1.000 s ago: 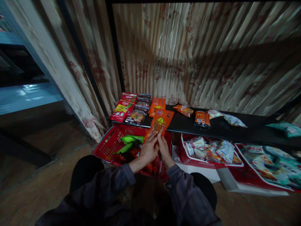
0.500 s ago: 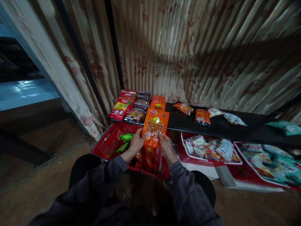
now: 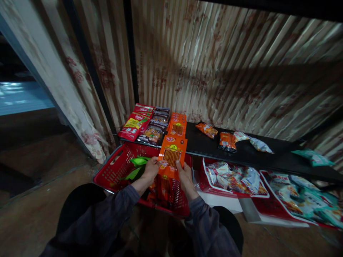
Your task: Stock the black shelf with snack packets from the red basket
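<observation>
An orange snack packet point(image 3: 172, 155) with a see-through window showing brown sticks is held between both hands above the front edge of the shelf. My left hand point(image 3: 151, 170) grips its lower left side, and my right hand point(image 3: 185, 175) pinches its lower right side with the thumb on top. Just beyond it, similar orange packets point(image 3: 178, 125) lie on the black shelf. Under my hands stands a red basket point(image 3: 115, 167) containing green packets point(image 3: 135, 173) and more orange packets, partly hidden by my hands.
Left of the orange row lie dark packets point(image 3: 154, 132) and red packets point(image 3: 135, 125). Several loose bags, including an orange bag point(image 3: 227, 141), rest along the black shelf point(image 3: 200, 145). Two more red baskets of snack bags point(image 3: 238, 176) stand at right. A curtain point(image 3: 214, 64) hangs behind.
The camera view has shifted slightly. Both hands still hold the orange packet, which now sits slightly further from the packets lying behind it, showing more of them.
</observation>
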Demonstrator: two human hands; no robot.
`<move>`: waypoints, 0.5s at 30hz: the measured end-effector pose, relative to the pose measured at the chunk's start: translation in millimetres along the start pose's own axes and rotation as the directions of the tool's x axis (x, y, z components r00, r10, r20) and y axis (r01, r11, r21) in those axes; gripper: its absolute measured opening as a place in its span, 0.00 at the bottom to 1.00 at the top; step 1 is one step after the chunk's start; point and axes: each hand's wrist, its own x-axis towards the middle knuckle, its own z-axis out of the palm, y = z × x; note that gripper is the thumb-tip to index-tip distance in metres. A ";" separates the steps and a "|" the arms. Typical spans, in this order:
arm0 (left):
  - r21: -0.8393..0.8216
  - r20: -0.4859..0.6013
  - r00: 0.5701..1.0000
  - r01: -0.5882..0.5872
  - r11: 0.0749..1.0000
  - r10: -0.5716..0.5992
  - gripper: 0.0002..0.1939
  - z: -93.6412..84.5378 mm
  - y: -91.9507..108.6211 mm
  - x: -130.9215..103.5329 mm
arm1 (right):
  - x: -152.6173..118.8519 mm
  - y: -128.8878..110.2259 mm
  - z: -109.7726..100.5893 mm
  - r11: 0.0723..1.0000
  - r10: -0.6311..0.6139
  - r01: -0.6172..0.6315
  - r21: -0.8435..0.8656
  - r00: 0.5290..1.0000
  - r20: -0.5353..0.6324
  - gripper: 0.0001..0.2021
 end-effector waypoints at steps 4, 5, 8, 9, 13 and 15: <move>-0.004 -0.013 1.000 -0.005 1.000 0.005 0.09 2.6 -6.0 7.3 | 5.7 11.1 -5.8 0.989 -0.090 0.080 -0.128 0.993 -0.076 0.19; -0.002 -0.009 1.000 -0.008 1.000 0.008 0.08 3.8 -6.7 8.9 | 7.6 13.3 -6.8 0.986 -0.099 0.084 -0.143 0.990 -0.100 0.18; 0.010 0.006 1.000 -0.021 1.000 0.021 0.05 8.9 -6.4 14.3 | 16.5 15.9 -7.6 0.985 -0.115 0.093 -0.142 0.981 -0.156 0.19; 0.016 0.013 1.000 -0.026 1.000 0.026 0.04 11.3 -5.3 17.2 | 21.3 15.4 -7.7 0.984 -0.127 0.104 -0.143 0.979 -0.160 0.19; 0.071 0.026 0.996 -0.082 0.994 0.080 0.06 25.0 3.5 39.3 | 51.9 7.3 -10.0 0.957 -0.201 0.163 -0.240 0.969 -0.142 0.19; 0.099 0.022 0.993 -0.117 0.988 0.115 0.12 34.5 9.9 56.0 | 70.6 1.3 -12.6 0.937 -0.246 0.195 -0.289 0.957 -0.152 0.20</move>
